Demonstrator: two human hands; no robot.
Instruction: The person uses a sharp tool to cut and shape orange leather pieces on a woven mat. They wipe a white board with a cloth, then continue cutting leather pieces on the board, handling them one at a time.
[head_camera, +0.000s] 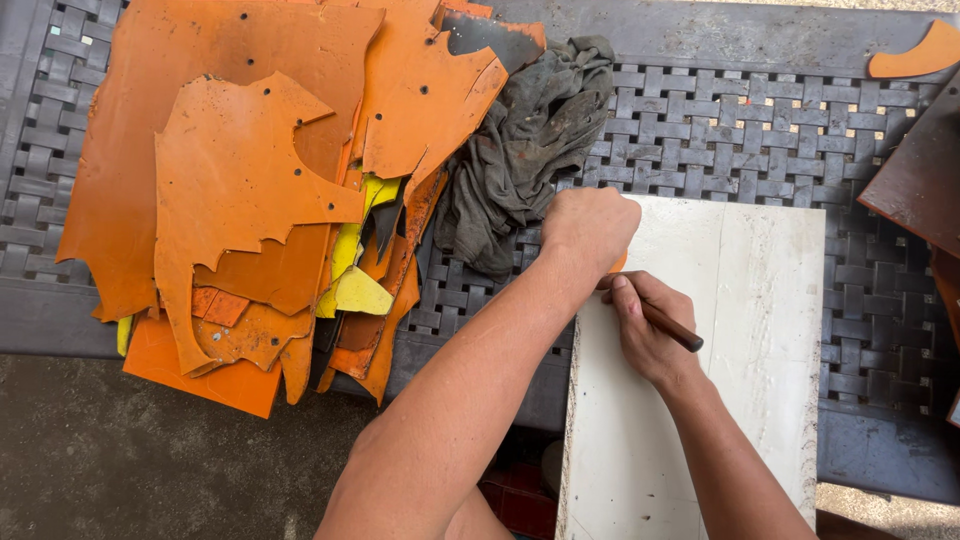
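My left hand (590, 228) is curled knuckles-up at the top left corner of a white stone slab (760, 300). It presses on a small orange piece (618, 263), of which only a sliver shows under the hand. Just below it, my right hand (648, 330) grips a thin dark brown-handled tool (672, 326). The tool's tip points toward the orange piece and is hidden by my fingers. The two hands nearly touch.
A pile of orange and yellow leather scraps (250, 180) covers the left of the grey woven table (760, 130). A crumpled grey rag (530, 140) lies beside my left hand. Dark brown sheets (920, 180) and an orange offcut (915, 58) sit at the right edge. Concrete floor (120, 460) lies below.
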